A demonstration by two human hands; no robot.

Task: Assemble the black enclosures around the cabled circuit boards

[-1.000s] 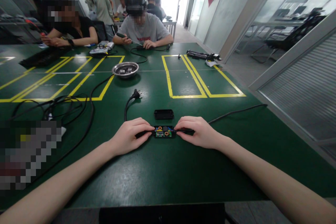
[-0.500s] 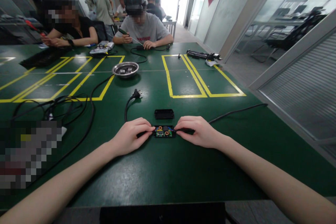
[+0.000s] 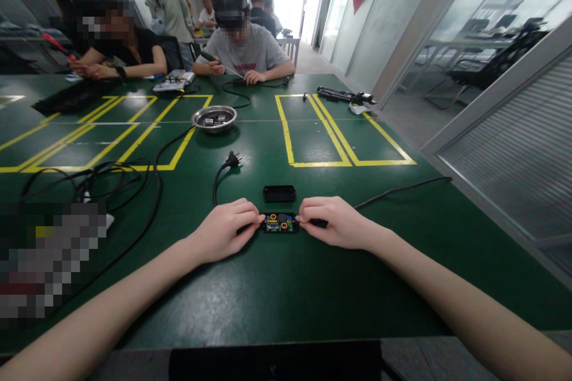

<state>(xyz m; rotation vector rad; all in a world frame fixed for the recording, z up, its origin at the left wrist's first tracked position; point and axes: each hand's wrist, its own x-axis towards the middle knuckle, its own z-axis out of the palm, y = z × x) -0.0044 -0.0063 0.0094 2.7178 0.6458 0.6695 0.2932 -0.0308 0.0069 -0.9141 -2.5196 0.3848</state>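
Note:
A small open black plastic case [image 3: 280, 231] lies on the green table, with a circuit board [image 3: 273, 226] inside that carries two copper-wound coils. At its left end my left hand [image 3: 230, 229] is closed in a pinch on the power cord [image 3: 215, 190], whose plug [image 3: 233, 159] rests farther off. My right hand [image 3: 335, 223] pinches the black cable [image 3: 393, 191] at the right end, where blue wires show. My fingertips hide both cord entries. Just beyond the case lies its black cover [image 3: 279, 193], hollow side up.
A steel bowl [image 3: 213, 119] with metal parts stands ahead to the left. A blurred power strip [image 3: 53, 262] and tangled cords [image 3: 111, 181] lie at left. A black tripod-like tool [image 3: 346, 95] lies at far right. Across the table a person [image 3: 243, 47] holds a screwdriver.
The right hand's fingers have shifted very slightly at the case's right end. Otherwise both hands stay in place, and the view has tilted a little.

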